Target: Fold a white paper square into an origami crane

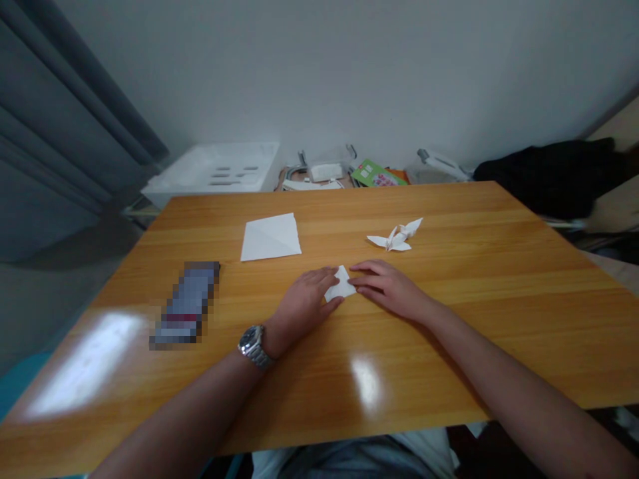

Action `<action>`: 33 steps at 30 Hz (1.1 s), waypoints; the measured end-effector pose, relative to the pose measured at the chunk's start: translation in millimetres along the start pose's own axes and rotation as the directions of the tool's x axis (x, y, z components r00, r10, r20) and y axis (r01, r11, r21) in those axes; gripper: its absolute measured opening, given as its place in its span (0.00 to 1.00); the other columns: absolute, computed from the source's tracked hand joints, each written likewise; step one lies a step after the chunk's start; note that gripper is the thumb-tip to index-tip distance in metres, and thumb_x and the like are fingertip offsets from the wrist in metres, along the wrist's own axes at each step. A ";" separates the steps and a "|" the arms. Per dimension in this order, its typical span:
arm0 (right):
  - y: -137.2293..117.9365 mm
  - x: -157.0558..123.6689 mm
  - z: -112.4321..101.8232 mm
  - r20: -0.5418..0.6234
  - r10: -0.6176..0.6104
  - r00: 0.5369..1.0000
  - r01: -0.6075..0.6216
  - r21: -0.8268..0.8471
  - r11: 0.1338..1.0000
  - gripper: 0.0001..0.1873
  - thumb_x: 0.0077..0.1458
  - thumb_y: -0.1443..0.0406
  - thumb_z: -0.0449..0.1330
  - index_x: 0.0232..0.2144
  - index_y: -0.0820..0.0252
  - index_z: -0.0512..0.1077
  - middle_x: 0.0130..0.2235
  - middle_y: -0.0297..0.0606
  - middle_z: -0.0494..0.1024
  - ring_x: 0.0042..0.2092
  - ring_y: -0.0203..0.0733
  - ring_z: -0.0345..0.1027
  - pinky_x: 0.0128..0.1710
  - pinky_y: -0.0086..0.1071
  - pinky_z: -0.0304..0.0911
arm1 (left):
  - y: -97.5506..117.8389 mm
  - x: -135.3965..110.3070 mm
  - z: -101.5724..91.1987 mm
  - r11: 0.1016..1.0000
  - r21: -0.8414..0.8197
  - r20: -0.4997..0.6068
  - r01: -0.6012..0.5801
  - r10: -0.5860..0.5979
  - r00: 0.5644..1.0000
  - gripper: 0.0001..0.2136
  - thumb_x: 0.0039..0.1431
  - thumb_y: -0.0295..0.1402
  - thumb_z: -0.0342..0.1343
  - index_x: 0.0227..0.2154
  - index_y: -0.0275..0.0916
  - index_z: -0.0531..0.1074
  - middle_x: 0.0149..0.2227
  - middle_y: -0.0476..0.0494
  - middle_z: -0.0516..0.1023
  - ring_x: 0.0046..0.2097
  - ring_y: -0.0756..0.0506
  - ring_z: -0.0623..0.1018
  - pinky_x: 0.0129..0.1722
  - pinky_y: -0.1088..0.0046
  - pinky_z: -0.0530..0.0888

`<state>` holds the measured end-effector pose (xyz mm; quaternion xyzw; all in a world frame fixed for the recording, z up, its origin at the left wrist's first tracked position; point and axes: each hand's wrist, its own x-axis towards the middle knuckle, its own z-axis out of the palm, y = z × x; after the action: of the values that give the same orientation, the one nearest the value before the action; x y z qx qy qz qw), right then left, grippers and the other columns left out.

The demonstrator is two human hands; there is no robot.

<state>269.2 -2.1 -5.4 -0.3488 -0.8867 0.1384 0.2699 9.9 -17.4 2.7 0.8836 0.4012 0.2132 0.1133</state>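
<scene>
A green booklet is showing unreadable print beyond the folded paper, which the left hand and right hand, apart, fingers loose, are touching before a paper bird.

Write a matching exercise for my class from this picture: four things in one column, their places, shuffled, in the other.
1. Watch
2. Small folded paper
3. Flat paper sheet
4. Winged paper figure

A. Between the left hand and the right hand
B. Beyond the right hand
C. On the left wrist
D. Beyond the left hand

Pairs: 1-C, 2-A, 3-D, 4-B
</scene>
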 end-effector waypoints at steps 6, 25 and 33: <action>0.0 1.3 -0.6 0.005 0.008 1.000 -0.008 0.040 0.999 0.11 0.64 0.66 0.61 0.48 0.53 0.80 0.56 0.47 0.76 0.57 0.51 0.69 0.57 0.52 0.67 | 0.9 -0.1 -0.5 1.000 -0.022 -0.004 0.005 -0.005 1.000 0.16 0.67 0.36 0.58 0.55 0.38 0.71 0.62 0.38 0.73 0.61 0.39 0.75 0.62 0.58 0.73; 0.2 4.9 -1.9 -0.010 0.069 0.998 -0.066 0.190 0.980 0.08 0.65 0.64 0.61 0.44 0.55 0.79 0.53 0.45 0.75 0.55 0.47 0.70 0.57 0.47 0.67 | 1.1 -1.9 0.3 0.999 -0.033 0.037 -0.036 0.037 0.999 0.18 0.69 0.39 0.55 0.57 0.37 0.72 0.63 0.38 0.72 0.63 0.41 0.73 0.64 0.60 0.71; -2.0 5.5 -6.5 0.015 0.128 0.992 -0.128 0.244 0.961 0.06 0.66 0.64 0.59 0.41 0.56 0.76 0.52 0.45 0.73 0.53 0.46 0.70 0.56 0.46 0.67 | 9.5 -1.1 -5.1 0.995 0.009 0.083 -0.102 0.101 0.991 0.19 0.68 0.38 0.56 0.58 0.40 0.72 0.62 0.38 0.73 0.61 0.39 0.74 0.63 0.56 0.71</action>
<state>268.6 0.6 2.9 -0.3695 -0.8384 0.2637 0.3016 13.1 -24.2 10.4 0.9117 0.3521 0.1793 0.1127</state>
